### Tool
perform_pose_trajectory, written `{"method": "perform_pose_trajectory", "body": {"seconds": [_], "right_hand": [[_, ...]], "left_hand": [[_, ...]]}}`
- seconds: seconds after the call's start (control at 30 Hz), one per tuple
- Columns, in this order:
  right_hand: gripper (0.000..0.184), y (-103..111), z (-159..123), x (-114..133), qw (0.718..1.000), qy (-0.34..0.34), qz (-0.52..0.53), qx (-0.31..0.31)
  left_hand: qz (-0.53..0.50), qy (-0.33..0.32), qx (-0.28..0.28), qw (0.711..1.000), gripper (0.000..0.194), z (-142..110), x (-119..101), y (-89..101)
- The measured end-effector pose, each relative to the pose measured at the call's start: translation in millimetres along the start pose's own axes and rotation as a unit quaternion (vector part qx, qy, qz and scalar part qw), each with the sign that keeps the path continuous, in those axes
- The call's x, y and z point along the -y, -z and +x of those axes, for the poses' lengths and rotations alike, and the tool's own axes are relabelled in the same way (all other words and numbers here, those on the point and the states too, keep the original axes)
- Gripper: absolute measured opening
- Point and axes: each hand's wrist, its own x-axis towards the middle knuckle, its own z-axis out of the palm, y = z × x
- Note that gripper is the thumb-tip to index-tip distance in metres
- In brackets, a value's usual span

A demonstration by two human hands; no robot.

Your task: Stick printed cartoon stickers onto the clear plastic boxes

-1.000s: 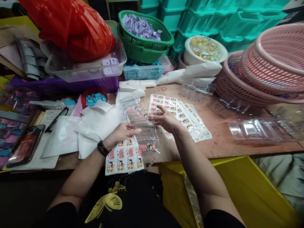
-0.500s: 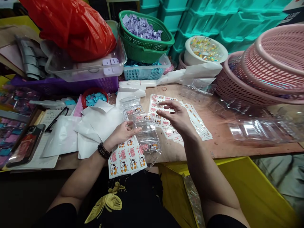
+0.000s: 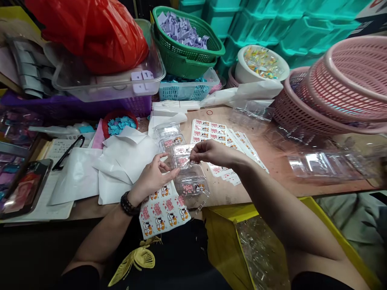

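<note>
My left hand (image 3: 155,176) is open, thumb and fingers apart, over the top of a sticker sheet (image 3: 165,213) printed with cats and pink lettering. The sheet's lower end overhangs the table edge. My right hand (image 3: 202,152) is closed in a pinch at a clear plastic box (image 3: 179,152) in the middle of a row. Pink lettering of a sticker (image 3: 182,162) shows at its fingertips; the fingers cover the rest. The nearest clear box (image 3: 192,186) bears a sticker with lettering and a cat, and a farther box (image 3: 171,141) has one too.
More sticker sheets (image 3: 208,129) lie fanned behind my right hand. White backing papers (image 3: 121,157), glasses (image 3: 69,152) and a phone (image 3: 27,187) are on the left. Empty clear boxes (image 3: 326,165) and pink baskets (image 3: 302,108) stand right. A yellow-edged container (image 3: 223,237) is below the table edge.
My right hand has moved down and left from above the sheets to the middle box, its fingers closing into a pinch. A sticker now shows there. My left fingers have lifted off the box.
</note>
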Motion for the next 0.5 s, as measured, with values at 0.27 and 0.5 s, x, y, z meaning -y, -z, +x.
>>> {"method": "perform_pose_trajectory", "body": {"seconds": [0.27, 0.5], "right_hand": [[0.015, -1.8, 11.4, -6.5, 0.997, -0.004, -0.076, -0.009], [0.014, -4.2, 10.1, 2.0, 0.991, -0.032, -0.126, -0.020]], "left_hand": [[0.013, -0.064, 0.008, 0.998, 0.060, -6.5, 5.0, 4.8], [0.054, -0.093, 0.022, 0.994, 0.060, -9.5, 2.3, 6.1]]}}
